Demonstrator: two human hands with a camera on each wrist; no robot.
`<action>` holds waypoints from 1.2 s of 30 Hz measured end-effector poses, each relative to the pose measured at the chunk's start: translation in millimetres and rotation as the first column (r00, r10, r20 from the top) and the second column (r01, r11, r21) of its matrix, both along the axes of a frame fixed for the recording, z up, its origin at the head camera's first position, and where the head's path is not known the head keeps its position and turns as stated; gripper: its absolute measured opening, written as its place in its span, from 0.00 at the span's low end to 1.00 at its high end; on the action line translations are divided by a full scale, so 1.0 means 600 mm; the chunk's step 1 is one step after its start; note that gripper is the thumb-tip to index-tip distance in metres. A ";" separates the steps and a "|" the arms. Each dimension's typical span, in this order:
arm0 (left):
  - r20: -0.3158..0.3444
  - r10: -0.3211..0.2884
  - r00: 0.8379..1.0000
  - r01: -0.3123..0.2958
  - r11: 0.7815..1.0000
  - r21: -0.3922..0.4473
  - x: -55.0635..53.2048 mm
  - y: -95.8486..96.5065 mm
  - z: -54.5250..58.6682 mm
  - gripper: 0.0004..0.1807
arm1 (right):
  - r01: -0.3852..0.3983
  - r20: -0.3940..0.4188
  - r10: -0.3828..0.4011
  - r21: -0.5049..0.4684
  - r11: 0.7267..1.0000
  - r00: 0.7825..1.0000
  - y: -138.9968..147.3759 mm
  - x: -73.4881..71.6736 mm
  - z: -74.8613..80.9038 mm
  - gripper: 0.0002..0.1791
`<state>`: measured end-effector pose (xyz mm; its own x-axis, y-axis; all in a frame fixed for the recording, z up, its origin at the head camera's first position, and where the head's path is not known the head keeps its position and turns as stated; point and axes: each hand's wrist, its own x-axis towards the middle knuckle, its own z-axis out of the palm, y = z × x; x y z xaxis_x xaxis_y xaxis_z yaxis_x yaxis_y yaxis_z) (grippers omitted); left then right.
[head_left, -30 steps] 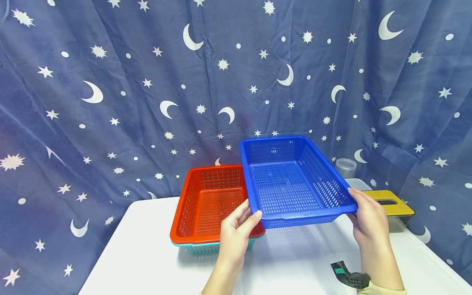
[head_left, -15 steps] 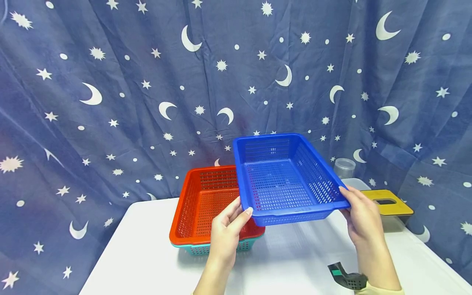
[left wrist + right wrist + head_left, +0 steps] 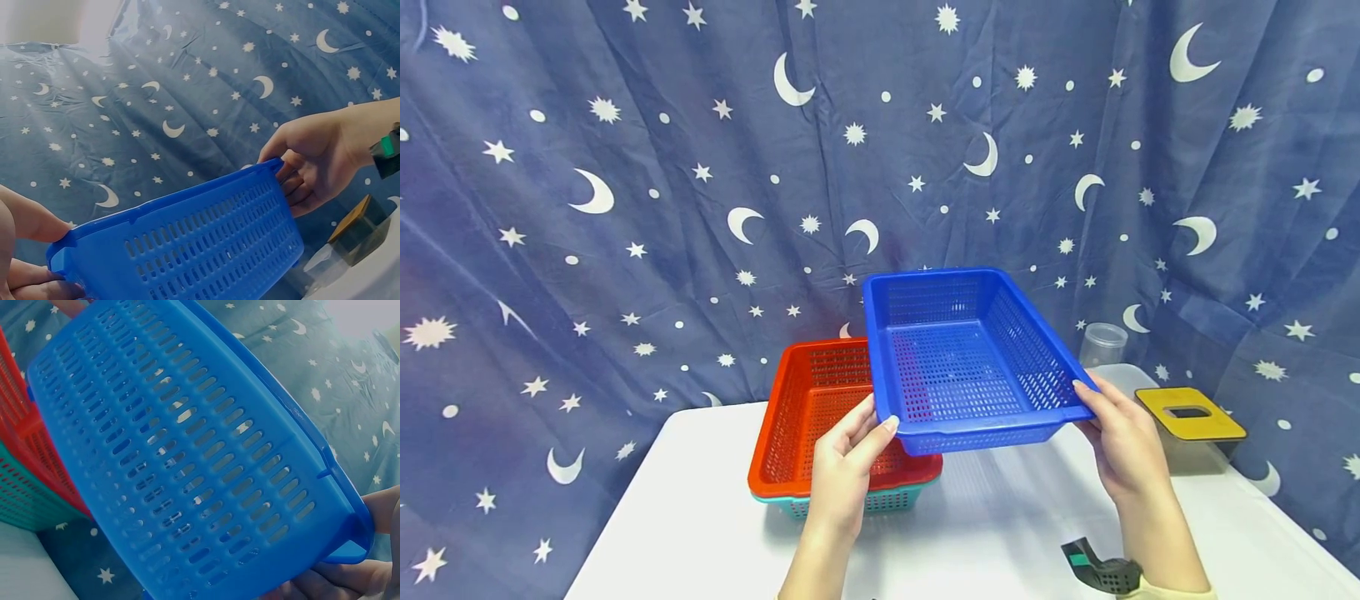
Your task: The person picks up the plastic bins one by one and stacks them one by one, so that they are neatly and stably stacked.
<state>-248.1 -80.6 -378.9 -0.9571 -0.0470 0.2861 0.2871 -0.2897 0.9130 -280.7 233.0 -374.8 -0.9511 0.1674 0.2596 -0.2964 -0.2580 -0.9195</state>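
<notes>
Both hands hold a blue perforated plastic basket (image 3: 958, 367) in the air, its near side lower than its far side. My left hand (image 3: 842, 467) pinches the near left corner of the rim, thumb on top and fingers beneath. At the near right corner my right hand (image 3: 1123, 442) grips the rim the same way. Behind and left of it, a red basket (image 3: 767, 450) sits nested in a teal basket (image 3: 887, 501) on the white table. The blue basket overlaps the red one's right part in the head view. From the right wrist view, the blue basket's slotted side (image 3: 175, 450) fills the middle.
On the table's right stands a see-through box with a yellow lid (image 3: 1217, 425). A clear cup (image 3: 1102, 343) and a pale translucent container (image 3: 1123, 375) are beside it. A dark blue curtain with stars and moons (image 3: 700, 208) hangs behind the white table (image 3: 685, 500).
Both hands have carried the blue basket left and slightly up, so it covers more of the red basket in the head view. The red and teal baskets have not moved.
</notes>
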 end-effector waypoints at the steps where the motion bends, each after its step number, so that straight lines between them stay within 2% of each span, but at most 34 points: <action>1: 0.000 0.000 1.000 0.000 1.000 -0.004 0.000 -0.002 0.001 0.29 | -0.003 -0.001 0.003 0.004 1.000 1.000 -0.002 0.000 0.000 0.37; 8: -0.004 0.018 1.000 -0.018 1.000 -0.021 -0.002 -0.017 0.002 0.28 | -0.026 -0.020 0.027 0.045 0.999 0.999 -0.013 0.001 0.001 0.37; 14: -0.006 0.028 1.000 -0.028 0.999 -0.021 -0.006 -0.026 0.003 0.27 | -0.018 -0.005 0.018 0.083 0.996 1.000 -0.020 0.002 0.003 0.37; 20: -0.002 0.053 0.999 -0.053 0.999 0.006 -0.008 -0.035 0.004 0.26 | -0.031 -0.012 0.032 0.087 0.996 0.999 -0.028 0.002 0.004 0.36; 24: 0.021 0.082 0.996 -0.083 0.996 0.035 -0.009 -0.039 0.006 0.24 | -0.066 -0.034 0.069 0.090 0.994 0.997 -0.033 0.003 0.002 0.35; 29: 0.050 0.105 0.993 -0.108 0.991 0.079 -0.009 -0.045 0.010 0.22 | -0.139 -0.057 0.141 0.043 0.989 0.988 -0.037 0.003 0.001 0.34; 36: 0.051 0.109 0.993 -0.115 0.984 0.133 -0.006 -0.057 0.016 0.22 | -0.186 -0.081 0.189 0.044 0.982 0.979 -0.048 0.006 0.002 0.34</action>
